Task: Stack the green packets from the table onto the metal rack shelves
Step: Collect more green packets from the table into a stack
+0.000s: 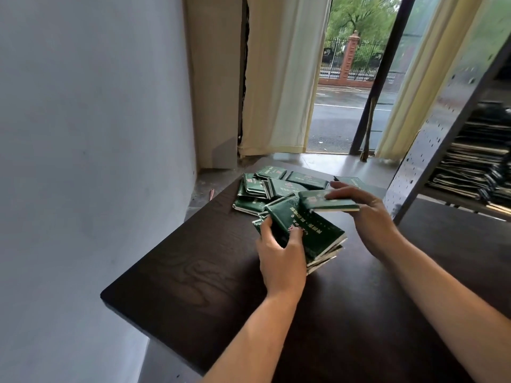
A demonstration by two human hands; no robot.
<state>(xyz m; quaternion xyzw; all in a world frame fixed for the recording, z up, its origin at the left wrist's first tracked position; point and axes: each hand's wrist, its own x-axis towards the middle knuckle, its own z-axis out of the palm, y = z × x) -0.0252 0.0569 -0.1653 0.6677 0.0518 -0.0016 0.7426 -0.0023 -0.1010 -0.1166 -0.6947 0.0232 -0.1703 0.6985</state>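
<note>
Dark wooden table (193, 272) carries loose green packets (260, 186) at its far side; left hand (280, 254) grips a tilted stack (307, 230), right hand (365, 214) pinches one packet (323, 203) above it.

This looks like a street-front shop or stockroom. A metal rack (431, 150) with a perforated side panel stands at the right, its shelves loaded with flat stacks of dark goods (475, 167). Many identical green packets (276, 186) lie heaped on a dark wood-grain table (193, 272), like stock laid out in bulk. A floor-length glazed opening (351, 78) with cream curtains (282, 73) looks straight onto a wet road and a railing fence. The wall (83, 134) is plain and bare.
</note>
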